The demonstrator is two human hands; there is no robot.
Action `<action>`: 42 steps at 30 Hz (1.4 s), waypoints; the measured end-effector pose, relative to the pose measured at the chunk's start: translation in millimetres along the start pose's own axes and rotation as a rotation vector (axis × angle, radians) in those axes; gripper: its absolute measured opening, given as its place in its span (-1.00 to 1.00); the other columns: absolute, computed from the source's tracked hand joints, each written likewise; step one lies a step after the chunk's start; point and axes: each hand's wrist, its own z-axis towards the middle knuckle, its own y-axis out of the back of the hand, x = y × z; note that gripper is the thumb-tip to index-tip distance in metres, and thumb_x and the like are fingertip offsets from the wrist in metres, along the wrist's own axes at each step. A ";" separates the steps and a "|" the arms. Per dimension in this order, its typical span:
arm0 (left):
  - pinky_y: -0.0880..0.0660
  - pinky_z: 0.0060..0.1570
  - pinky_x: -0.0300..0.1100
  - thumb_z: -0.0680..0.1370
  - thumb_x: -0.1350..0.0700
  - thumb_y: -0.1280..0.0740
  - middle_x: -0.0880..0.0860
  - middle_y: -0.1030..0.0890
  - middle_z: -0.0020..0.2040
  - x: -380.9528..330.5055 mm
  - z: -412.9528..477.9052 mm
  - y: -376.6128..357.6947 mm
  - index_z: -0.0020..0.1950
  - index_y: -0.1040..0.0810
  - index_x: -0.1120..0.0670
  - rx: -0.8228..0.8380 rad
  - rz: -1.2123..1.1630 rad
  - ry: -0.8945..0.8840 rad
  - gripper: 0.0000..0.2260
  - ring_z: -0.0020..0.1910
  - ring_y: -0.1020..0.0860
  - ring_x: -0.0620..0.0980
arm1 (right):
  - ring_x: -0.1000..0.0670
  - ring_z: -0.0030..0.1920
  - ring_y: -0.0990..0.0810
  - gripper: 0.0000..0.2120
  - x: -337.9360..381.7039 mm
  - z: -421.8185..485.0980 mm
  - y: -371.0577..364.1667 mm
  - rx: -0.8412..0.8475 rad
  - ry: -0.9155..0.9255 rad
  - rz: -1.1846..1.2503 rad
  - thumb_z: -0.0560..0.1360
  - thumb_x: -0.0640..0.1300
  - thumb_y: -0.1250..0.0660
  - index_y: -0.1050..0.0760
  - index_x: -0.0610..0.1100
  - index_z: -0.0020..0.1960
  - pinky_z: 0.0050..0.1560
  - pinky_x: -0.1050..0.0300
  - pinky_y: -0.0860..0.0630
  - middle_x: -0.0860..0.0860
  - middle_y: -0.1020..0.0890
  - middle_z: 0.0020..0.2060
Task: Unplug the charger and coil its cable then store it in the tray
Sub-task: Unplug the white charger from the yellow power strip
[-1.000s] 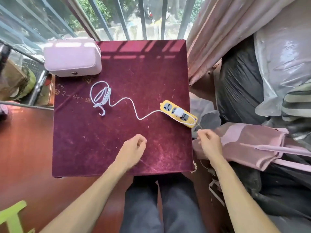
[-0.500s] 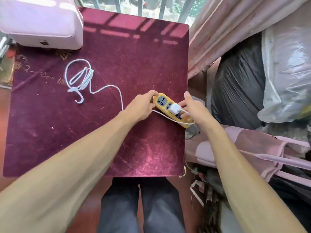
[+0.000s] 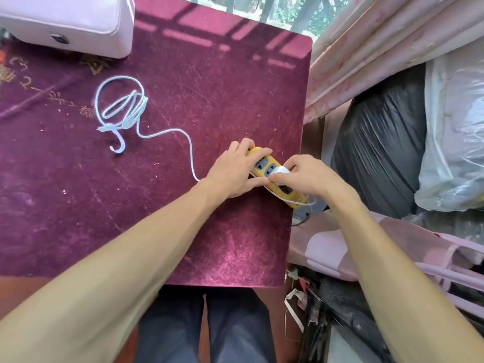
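- Table (image 3: 183, 244) under a maroon cloth is nearest; both bare forearms reach over it toward its right edge
- Left hand (image 3: 233, 170) grips the yellow power strip (image 3: 259, 154), fingers curled over its far end and thumb along the near side; the strip lies flat on the cloth, near the table's right edge
- Right hand (image 3: 306, 176) pinches the white charger (image 3: 280, 176), fingertips on its sides; the charger sits in one of the strip's sockets and looks not yet out, but I can't tell if the prongs have begun to lift
- Step in hand, my read: the unplug. To do it well, the left hand pins the strip down firmly, the right pulls straight off the socket face with no sideways rocking, gripping the body and not the cable
- Risk: the strip's own white cord (image 3: 307, 204) drops off the table side just beside the right hand, so a skewed tug could drag the strip over the edge
- Cable (image 3: 192, 153), pale blue, runs from under the left hand up and left across the cloth to where it is bunched in loose loops, with the free end hooked just below; nothing lies on it
- Next: coil from the charger end toward those loops, keeping the turns even
- Pale pink box (image 3: 78, 22) at the far left is likely the tray; I can't tell if it is open, and it is well apart from the charger, so a carry across the table remains
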 end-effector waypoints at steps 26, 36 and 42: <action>-0.30 0.33 -0.01 0.49 -0.22 -0.41 -0.02 -0.35 0.35 14.3 -3.8 -15.5 0.46 -0.42 -0.26 -0.074 -0.323 0.022 -0.47 0.18 -0.33 0.04 | -0.14 0.14 -0.71 -0.40 31.8 23.4 -25.0 -0.190 0.281 -1.066 0.62 0.33 -0.21 -0.57 -0.14 0.35 -0.17 0.02 -0.36 -0.08 -0.70 0.17; -0.30 0.33 0.03 0.48 -0.27 -0.40 -0.02 -0.36 0.36 14.6 -2.3 -18.9 0.48 -0.40 -0.27 -0.081 -0.293 0.029 -0.43 0.19 -0.35 0.05 | -0.16 0.21 -0.68 -0.39 35.7 20.5 -14.2 -0.113 0.295 -1.158 0.65 0.33 -0.12 -0.55 -0.14 0.36 -0.08 -0.01 -0.41 -0.09 -0.69 0.22; -0.30 0.34 0.03 0.49 -0.25 -0.39 -0.03 -0.36 0.37 13.5 -5.0 -19.1 0.50 -0.38 -0.27 -0.095 -0.273 0.031 -0.42 0.22 -0.35 0.06 | -0.14 0.20 -0.69 -0.48 38.0 15.3 -19.3 -0.147 0.271 -1.166 0.69 0.24 -0.12 -0.56 -0.12 0.36 -0.11 0.02 -0.38 -0.06 -0.70 0.21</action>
